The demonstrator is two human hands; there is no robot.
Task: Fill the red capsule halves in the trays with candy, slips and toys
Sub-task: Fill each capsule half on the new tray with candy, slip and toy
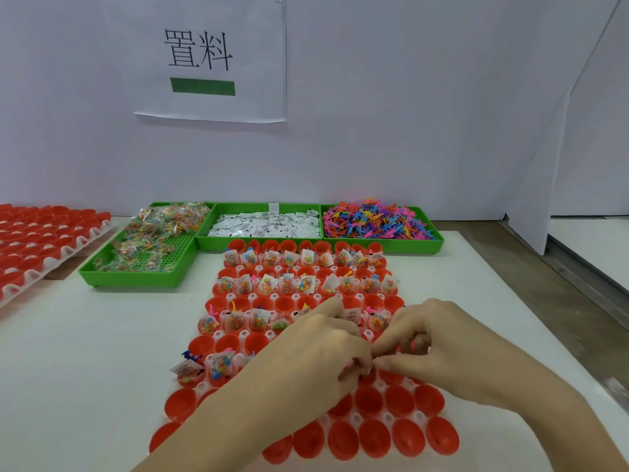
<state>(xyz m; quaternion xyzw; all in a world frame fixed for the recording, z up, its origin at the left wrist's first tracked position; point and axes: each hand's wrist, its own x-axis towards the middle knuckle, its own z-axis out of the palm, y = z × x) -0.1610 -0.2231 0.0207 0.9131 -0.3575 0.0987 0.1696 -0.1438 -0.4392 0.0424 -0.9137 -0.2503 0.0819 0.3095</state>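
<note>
two hands (371, 352) over red capsule halves (374, 437), three green bins (265, 243) behind.

Glossy red plastic capsule halves (374, 437) sit in a translucent white moulded tray (269, 335). Clear candy packets (235, 321) in them show specks of orange, yellow, green and blue. Three bright green plastic bins line the pale grey wall: one with a gridded floor (163, 257), one holding white paper slips printed in black (265, 226), one heaped with pink, blue, orange and purple toy figures (374, 221). A white paper sign (211, 56) carries black characters above a green bar.
</note>
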